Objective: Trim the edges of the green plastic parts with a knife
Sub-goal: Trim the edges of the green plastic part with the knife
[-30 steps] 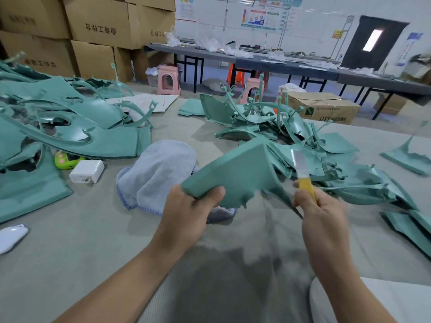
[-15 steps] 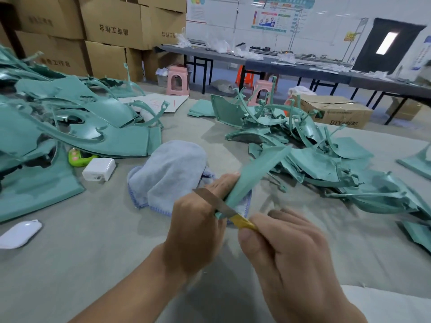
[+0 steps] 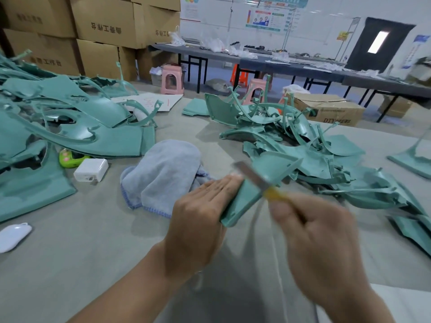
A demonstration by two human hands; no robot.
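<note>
One knife (image 3: 253, 177), two pink stools (image 3: 172, 78).

Stacked cartons (image 3: 102, 26), long dark tables (image 3: 303, 66) (white wall (image 3: 326, 15))

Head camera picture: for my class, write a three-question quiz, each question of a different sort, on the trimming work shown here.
1. True or false: the left hand holds the green part.
2. Which hand holds the knife? A) left B) right C) neither
3. Fill in: the grey towel lies on the table between two piles of green ____.

Key
1. True.
2. B: the right hand grips the yellow handle, the blade lying across the part's edge.
3. Parts: one pile to the left, one pile to the right.
</note>
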